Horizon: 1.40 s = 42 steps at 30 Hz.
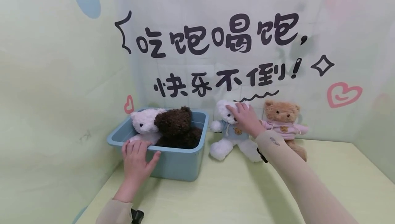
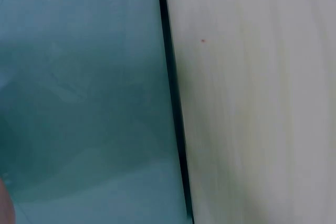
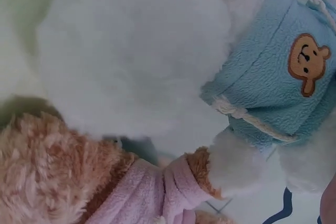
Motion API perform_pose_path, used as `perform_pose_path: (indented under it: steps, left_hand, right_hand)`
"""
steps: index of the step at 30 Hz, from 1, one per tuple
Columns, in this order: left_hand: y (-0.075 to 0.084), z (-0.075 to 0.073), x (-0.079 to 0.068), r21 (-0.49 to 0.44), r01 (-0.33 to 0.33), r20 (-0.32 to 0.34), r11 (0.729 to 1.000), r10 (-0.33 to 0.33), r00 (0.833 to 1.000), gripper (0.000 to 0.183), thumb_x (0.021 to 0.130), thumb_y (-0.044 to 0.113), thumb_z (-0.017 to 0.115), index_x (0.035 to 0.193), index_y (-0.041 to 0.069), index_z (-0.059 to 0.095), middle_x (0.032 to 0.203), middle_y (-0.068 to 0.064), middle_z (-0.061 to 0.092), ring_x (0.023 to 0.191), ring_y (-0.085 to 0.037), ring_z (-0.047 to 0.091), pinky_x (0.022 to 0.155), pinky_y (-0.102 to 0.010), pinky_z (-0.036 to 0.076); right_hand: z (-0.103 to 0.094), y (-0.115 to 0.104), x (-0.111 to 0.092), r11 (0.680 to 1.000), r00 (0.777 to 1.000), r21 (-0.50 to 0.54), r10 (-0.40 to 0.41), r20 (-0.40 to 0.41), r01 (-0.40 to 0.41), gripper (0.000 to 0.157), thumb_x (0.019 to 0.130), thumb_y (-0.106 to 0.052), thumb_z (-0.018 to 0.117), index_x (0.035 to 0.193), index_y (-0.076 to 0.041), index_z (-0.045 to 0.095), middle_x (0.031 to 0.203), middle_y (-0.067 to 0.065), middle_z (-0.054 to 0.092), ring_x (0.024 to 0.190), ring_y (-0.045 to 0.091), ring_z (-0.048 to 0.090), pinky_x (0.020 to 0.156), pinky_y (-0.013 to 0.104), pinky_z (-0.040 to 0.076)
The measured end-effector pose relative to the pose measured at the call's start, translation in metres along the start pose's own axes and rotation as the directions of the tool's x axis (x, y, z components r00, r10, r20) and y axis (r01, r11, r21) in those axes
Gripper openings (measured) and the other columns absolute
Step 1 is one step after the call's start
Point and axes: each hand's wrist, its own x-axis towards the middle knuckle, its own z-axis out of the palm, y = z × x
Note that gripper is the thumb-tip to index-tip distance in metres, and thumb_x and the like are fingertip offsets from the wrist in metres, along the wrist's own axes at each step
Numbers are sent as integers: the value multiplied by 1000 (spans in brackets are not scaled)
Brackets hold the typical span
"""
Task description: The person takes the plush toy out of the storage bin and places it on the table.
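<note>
At the left of the head view, my left hand (image 1: 136,157) lies over the near rim of a blue plastic bin (image 1: 182,164), fingers bent over the edge and thumb along the outer wall. A white teddy bear (image 1: 146,119) and a dark brown plush toy (image 1: 176,122) lie inside the bin. My right hand (image 1: 248,119) holds the head of a second white teddy bear, whose blue hoodie (image 3: 268,72) has a bear patch; the hand hides part of its face. That bear sits upright against the wall.
A tan teddy bear (image 1: 282,114) in a pink hoodie sits close on the right, partly behind my right forearm. The pale wooden table (image 1: 228,196) ends at a back wall (image 1: 191,8) with black lettering. Another wall (image 1: 61,90) stands close to the bin's left.
</note>
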Motion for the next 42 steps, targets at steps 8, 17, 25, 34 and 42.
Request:
perform_pose_path:
  steps: [8,17,25,34,42]
  left_hand:
    - [1,0,-1,-8,2,-20,1000,-2,1000,56,94,56,47,93,1,58,87,-15,55,88,-39,46,93,-62,25]
    - [1,0,0,-9,10,-18,1000,-10,1000,57,93,57,47,94,1,58,87,-15,55,89,-40,46,95,-62,25]
    - [-3,-1,3,-6,5,-29,1000,-6,1000,57,93,57,47,93,1,58,85,-16,54,87,-40,46,94,-62,25]
    - [0,1,2,-9,4,-10,1000,-4,1000,57,94,57,46,93,1,57,86,-16,54,88,-40,46,94,-62,25]
    - [1,1,0,-13,11,-7,1000,-11,1000,58,94,58,46,93,1,58,86,-16,54,88,-40,46,95,-62,25]
  right_hand:
    - [-7,2,0,998,997,-62,5,-77,-10,94,68,-29,87,145,-14,37,127,25,47,118,42,43,95,62,37]
    - [12,-7,-16,994,994,36,103,-41,-102,91,70,-27,85,145,-15,35,133,25,41,125,44,38,97,67,30]
    - [8,-7,-12,984,989,97,146,30,-149,87,77,-25,78,150,-18,30,146,23,32,133,43,29,100,67,25]
    - [10,-11,-13,984,986,70,159,53,-163,80,83,-29,73,150,-19,31,150,22,26,135,44,25,100,70,24]
    - [12,-11,-17,985,986,54,163,25,-165,78,83,-31,71,149,-19,32,150,21,29,136,43,26,98,71,25]
